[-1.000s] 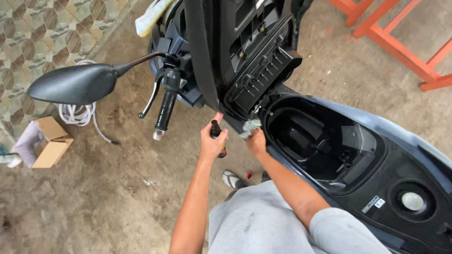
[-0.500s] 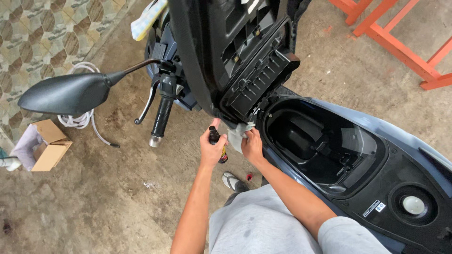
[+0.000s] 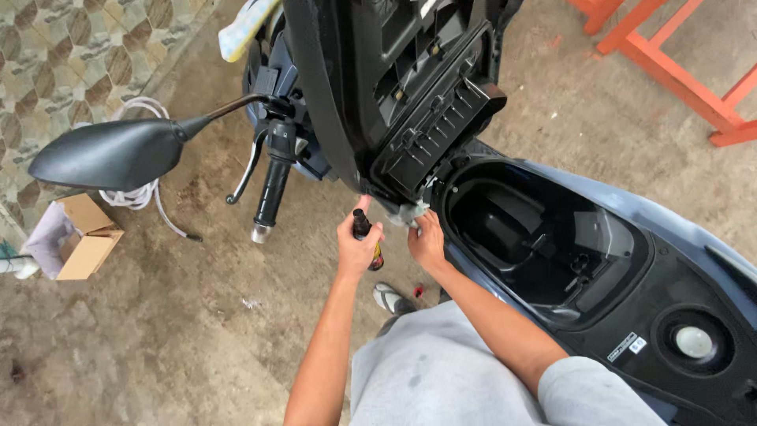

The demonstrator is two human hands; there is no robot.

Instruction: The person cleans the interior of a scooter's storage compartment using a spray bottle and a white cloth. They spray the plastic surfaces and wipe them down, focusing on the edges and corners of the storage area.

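Observation:
My left hand [image 3: 357,246] is closed around a screwdriver handle [image 3: 365,231], black with a yellow and red end, held upright beside the scooter's seat hinge. My right hand [image 3: 426,239] pinches a small grey rag or part [image 3: 412,212] at the front rim of the open under-seat storage bin [image 3: 544,244]. The black seat [image 3: 410,95] is lifted up, its ribbed underside facing me. Both hands sit close together, just below the seat's hinge.
The left handlebar grip with brake lever [image 3: 270,189] and a black mirror [image 3: 110,154] stick out at left. A cardboard box [image 3: 79,237] and coiled white hose [image 3: 138,193] lie by the tiled wall. An orange metal frame [image 3: 678,79] stands at upper right. A fuel cap [image 3: 694,341] sits behind the bin.
The view has shifted slightly and the hands have edged down a little under the seat hinge; the grip on the screwdriver and the rag stays the same.

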